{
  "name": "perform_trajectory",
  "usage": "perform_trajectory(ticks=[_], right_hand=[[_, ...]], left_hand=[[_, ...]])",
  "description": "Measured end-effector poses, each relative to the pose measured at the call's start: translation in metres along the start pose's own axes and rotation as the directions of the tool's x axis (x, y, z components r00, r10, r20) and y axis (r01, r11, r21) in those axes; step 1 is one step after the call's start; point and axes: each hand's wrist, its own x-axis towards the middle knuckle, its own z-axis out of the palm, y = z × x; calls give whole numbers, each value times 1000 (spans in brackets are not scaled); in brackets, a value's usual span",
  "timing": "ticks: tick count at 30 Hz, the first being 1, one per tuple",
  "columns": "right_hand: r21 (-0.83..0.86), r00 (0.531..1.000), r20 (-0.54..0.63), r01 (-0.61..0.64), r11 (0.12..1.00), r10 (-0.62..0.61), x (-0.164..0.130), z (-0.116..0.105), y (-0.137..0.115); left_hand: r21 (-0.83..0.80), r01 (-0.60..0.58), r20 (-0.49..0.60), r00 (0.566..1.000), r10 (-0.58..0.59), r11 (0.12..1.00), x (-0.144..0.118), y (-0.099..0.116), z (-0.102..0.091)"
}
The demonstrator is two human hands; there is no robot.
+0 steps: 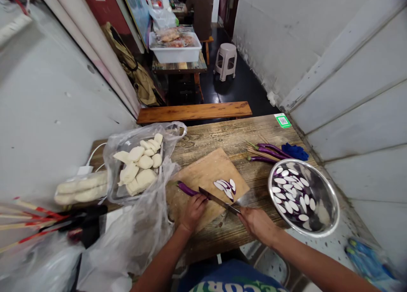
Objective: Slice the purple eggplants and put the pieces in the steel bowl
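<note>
Closest in, the right hand (258,225) has its fingers wrapped around the handle of a knife (219,200), the blade slanting toward the other hand, perhaps why the slices are oval. The left hand (194,209) has its fingers closed on a purple eggplant (187,188) lying on the cutting board (210,167), apparently to steady it against the blade. A few cut slices (228,193) rest on the board just past the knife, clear of the left hand. A metal bowl (313,233) near the right forearm holds many more, within easy reach. Over to the left, white pieces (145,161) lie in an open plastic bag (111,156), probably to stay clean. Farther across the wooden surface (203,139), whole eggplants (270,148) lie beside a blue cloth (295,151), away from the chopping; beyond stand a bench (193,112) and a stool (226,54).
</note>
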Motion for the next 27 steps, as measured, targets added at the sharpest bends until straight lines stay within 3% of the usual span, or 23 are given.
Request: perform_trajectory(ticks=[8, 13, 17, 24, 27], right_hand=[[-43, 1000, 3, 26, 999, -26, 10, 5, 9], [-71, 999, 11, 32, 997, -32, 42, 2, -13], [-12, 1000, -14, 17, 1000, -17, 59, 7, -27], [14, 995, -85, -50, 999, 51, 55, 18, -3], [7, 992, -109, -66, 998, 66, 52, 11, 6]], left_hand=[[-7, -2, 12, 1000, 2, 1000, -3, 0, 0], [17, -48, 18, 999, 47, 999, -6, -4, -1], [22, -20, 75, 997, 18, 1000, -7, -11, -9], [302, 11, 116, 992, -49, 953, -6, -30, -25], [306, -8, 142, 989, -37, 952, -5, -29, -22]])
